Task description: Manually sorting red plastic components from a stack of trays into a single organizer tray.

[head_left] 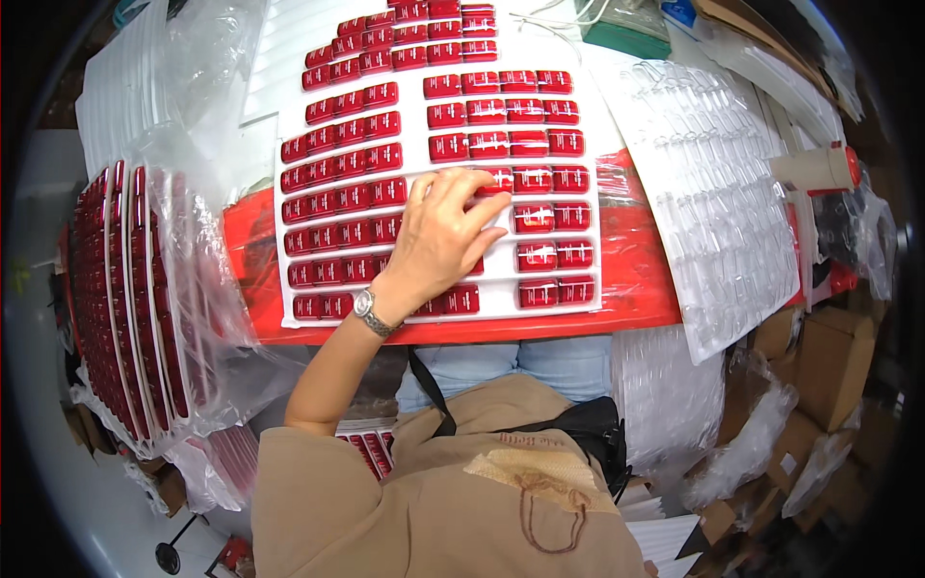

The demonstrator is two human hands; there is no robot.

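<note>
While I look, L hand (440,226): fingers bent at red case (500,177), grip unclear; R hand out of view.
Case: in white tray (499,268), tabletop (638,255); prob. light, stiff, slick; pinch sides.

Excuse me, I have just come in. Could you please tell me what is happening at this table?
A person reaches the left hand over a white tray with rows of small red packs. The fingertips are at the packs near the middle, but whether they grip one cannot be told. The right hand is not in view. A bare strip of tray shows just right of the hand. Clear moulded sheets lie to the right; more filled trays stand at the left.
</note>
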